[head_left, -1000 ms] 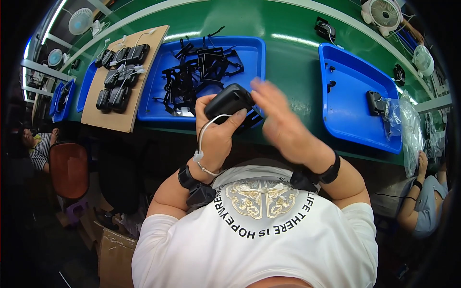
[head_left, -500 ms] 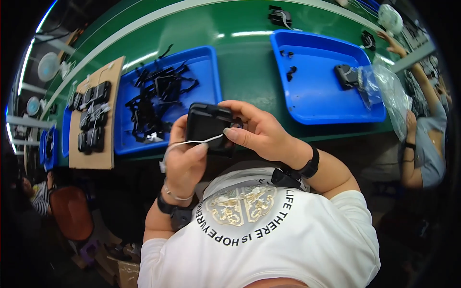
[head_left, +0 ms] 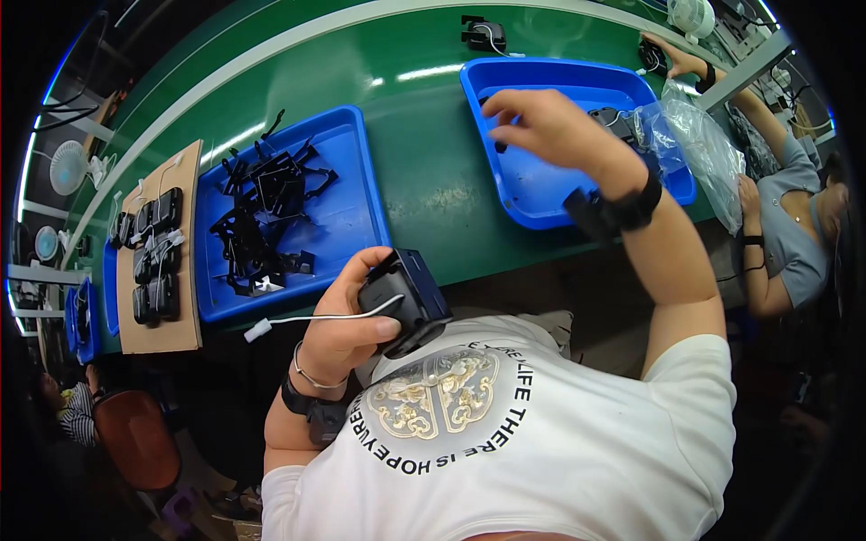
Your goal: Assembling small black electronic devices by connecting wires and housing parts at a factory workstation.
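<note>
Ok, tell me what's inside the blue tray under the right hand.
The right blue tray holds a small dark part, a black device and a clear plastic bag. The right hand hides the rest.

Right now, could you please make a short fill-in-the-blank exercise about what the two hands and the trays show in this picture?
1. The left hand holds a black box-shaped device with a ____ cable trailing from it.
2. The right hand reaches over the ____ one of the two big blue trays.
3. The left blue tray holds a pile of ____ plastic parts.
4. Both trays rest on a ____ work surface.

Missing words: white; right; black; green
</note>
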Demonstrator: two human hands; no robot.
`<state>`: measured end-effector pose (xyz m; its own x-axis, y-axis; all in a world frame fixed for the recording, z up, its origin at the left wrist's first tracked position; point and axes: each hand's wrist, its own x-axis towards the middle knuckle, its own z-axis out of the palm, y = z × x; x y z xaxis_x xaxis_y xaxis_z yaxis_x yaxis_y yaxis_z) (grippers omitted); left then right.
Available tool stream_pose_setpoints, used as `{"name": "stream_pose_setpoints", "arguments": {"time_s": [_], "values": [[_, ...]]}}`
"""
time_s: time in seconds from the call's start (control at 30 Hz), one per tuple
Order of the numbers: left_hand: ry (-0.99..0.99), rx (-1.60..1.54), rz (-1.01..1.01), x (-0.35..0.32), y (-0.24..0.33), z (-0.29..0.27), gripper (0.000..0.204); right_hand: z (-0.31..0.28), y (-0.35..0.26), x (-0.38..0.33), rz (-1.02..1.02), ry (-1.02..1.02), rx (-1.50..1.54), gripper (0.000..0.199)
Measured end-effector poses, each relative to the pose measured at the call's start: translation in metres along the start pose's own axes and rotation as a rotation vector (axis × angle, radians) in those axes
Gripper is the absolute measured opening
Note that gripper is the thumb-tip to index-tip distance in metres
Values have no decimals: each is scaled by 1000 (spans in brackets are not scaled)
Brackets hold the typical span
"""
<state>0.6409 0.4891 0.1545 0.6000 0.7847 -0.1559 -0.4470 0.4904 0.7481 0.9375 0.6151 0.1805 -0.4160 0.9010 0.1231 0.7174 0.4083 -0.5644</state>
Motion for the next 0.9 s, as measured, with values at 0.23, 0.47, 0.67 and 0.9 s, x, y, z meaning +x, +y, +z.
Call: {"name": "stream_pose_setpoints", "arguments": {"time_s": [0.23,0.47,0.67,0.9], "values": [[-75,-296,-124,-14,0,2,62,23,58,15,-162,-139,-393,30],[8,-401,1,-32,2,-21,50,11,39,14,264,-300,92,14],[90,-443,31,-47,15,-41,35,22,-43,-30,139,46,624,17],[265,-324,179,-47,4,-36,28,93,-143,-63,-303,95,506,22]]}}
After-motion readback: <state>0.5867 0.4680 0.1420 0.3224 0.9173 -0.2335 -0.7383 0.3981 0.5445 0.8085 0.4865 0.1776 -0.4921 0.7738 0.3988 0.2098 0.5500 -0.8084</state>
